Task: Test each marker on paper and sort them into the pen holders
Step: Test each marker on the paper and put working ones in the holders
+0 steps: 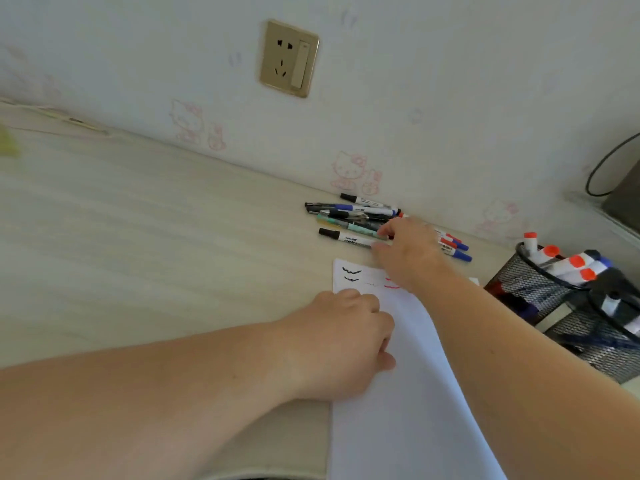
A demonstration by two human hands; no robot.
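Note:
A white sheet of paper (408,393) lies on the pale desk, with black and red test squiggles near its far edge. My left hand (339,341) rests on the sheet's left side, fingers loosely curled. Beyond the paper, a pile of markers and pens (349,211) lies by the wall. My right hand (408,254) reaches into the pile and pinches the near end of a white marker with a black cap (341,236). Two blue-capped markers (459,251) stick out from behind that hand. At the right stand two black mesh pen holders (533,285) with several red- and blue-capped markers inside.
The second mesh holder (602,358) sits nearer, right of my right forearm. A wall socket (289,58) is on the wall above the desk. A dark object with a black cable (623,202) stands at the far right. Bare desk (156,237) stretches to the left.

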